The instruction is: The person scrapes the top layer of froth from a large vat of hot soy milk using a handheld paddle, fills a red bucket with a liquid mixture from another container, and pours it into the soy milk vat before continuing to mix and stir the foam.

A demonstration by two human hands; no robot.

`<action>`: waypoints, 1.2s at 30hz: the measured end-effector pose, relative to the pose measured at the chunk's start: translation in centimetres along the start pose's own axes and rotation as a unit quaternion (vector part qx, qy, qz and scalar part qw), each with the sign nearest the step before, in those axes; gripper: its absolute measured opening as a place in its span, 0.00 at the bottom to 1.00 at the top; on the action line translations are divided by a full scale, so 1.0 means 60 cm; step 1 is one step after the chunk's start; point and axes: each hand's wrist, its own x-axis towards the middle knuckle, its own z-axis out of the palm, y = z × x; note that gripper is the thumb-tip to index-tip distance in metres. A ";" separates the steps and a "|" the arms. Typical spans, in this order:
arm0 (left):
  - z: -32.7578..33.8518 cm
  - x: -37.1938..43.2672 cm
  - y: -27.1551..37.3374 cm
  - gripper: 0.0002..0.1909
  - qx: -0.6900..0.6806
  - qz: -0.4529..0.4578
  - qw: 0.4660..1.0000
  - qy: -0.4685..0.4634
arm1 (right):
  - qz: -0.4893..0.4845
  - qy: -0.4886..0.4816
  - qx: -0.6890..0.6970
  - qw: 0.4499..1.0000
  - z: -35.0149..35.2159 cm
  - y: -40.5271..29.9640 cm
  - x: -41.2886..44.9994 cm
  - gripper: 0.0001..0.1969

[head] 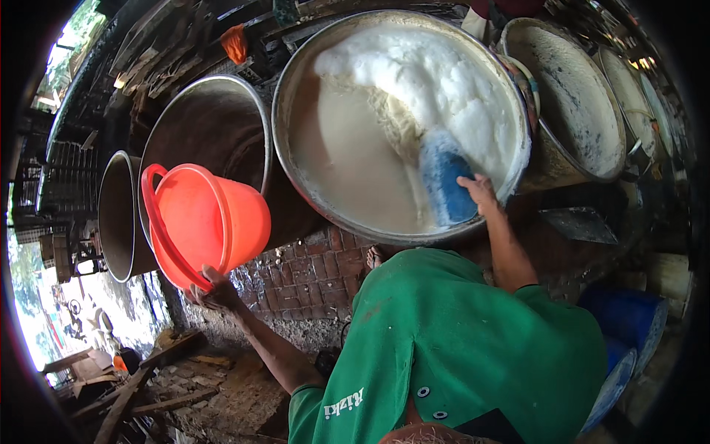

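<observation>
My left hand [213, 291] grips the rim and handle of a red plastic bucket [244, 222]. The bucket is tilted on its side, its mouth facing left, in front of a deep metal vat [258, 94]. In my right hand [478, 193] is a blue flat plastic piece [452, 191], blurred and partly covered with froth. It dips into a wide round vat [355, 226] directly before me, near the rim closest to my body. White foam [460, 83] covers the far and right part of that vat. Cloudy beige liquid [360, 172] shows on the left.
A smaller vat [117, 216] stands far left. To the right is a vat [566, 100] with a pale, crusted inside. Blue plastic drums [621, 322] lie at lower right. Brick paving [316, 277] is underfoot, with loose timber [125, 399] at lower left. An orange cloth or bag [234, 44] hangs behind.
</observation>
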 end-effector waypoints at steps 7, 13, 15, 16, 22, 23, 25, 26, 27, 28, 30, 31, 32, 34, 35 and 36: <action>0.007 0.008 0.006 0.22 0.007 -0.015 1.000 0.001 | -0.223 0.297 -0.279 0.886 -0.026 -0.058 0.020 0.17; 0.007 0.017 0.006 0.23 0.006 -0.031 0.999 -0.032 | -0.297 0.034 -0.213 0.930 0.191 -0.106 -0.054 0.17; 0.007 0.020 0.012 0.23 0.020 -0.020 0.999 -0.037 | -0.338 -0.083 -0.275 0.897 0.260 -0.107 -0.091 0.17; 0.003 0.023 0.017 0.23 0.016 -0.017 0.999 -0.041 | -0.365 -0.133 -0.272 0.880 0.288 -0.096 -0.103 0.16; 0.015 0.010 -0.005 0.22 0.011 -0.009 1.000 -0.018 | -0.324 -0.159 -0.251 0.898 0.277 -0.045 -0.087 0.15; 0.020 0.005 -0.012 0.22 0.015 -0.001 1.000 -0.017 | -0.309 -0.117 -0.261 0.907 0.250 -0.030 -0.069 0.16; 0.014 -0.006 -0.010 0.21 0.035 0.029 0.999 -0.003 | -0.257 -0.115 -0.185 0.941 0.186 -0.033 -0.065 0.17; 0.010 -0.009 0.001 0.20 0.018 0.033 0.999 0.004 | -0.232 -0.111 -0.155 0.954 0.152 -0.019 -0.052 0.18; 0.005 -0.011 0.013 0.20 0.000 0.037 0.999 0.013 | -0.232 -0.103 -0.154 0.955 0.119 0.005 -0.033 0.18; 0.000 -0.011 0.023 0.20 -0.005 0.032 0.999 0.011 | -0.232 -0.096 -0.152 0.956 0.087 0.027 -0.018 0.18; -0.003 -0.012 0.020 0.20 -0.002 0.029 0.999 0.013 | -0.204 -0.043 -0.147 0.967 0.037 0.029 -0.015 0.16; -0.002 -0.013 0.017 0.20 -0.002 0.031 0.999 0.018 | -0.206 -0.047 -0.150 0.966 0.023 0.015 -0.017 0.16; 0.000 -0.014 0.011 0.19 -0.011 0.027 0.999 0.029 | -0.184 -0.014 -0.168 0.968 0.009 0.000 -0.020 0.16; 0.002 -0.011 0.012 0.19 -0.014 0.023 1.000 0.014 | -0.162 0.022 -0.186 0.969 0.004 -0.024 -0.028 0.15; 0.001 -0.010 0.011 0.18 -0.015 0.019 1.000 -0.001 | -0.219 0.104 -0.260 0.935 0.016 -0.034 -0.029 0.13; 0.004 -0.008 0.014 0.19 -0.005 0.040 0.999 0.022 | -0.273 0.185 -0.330 0.885 0.029 -0.047 -0.036 0.12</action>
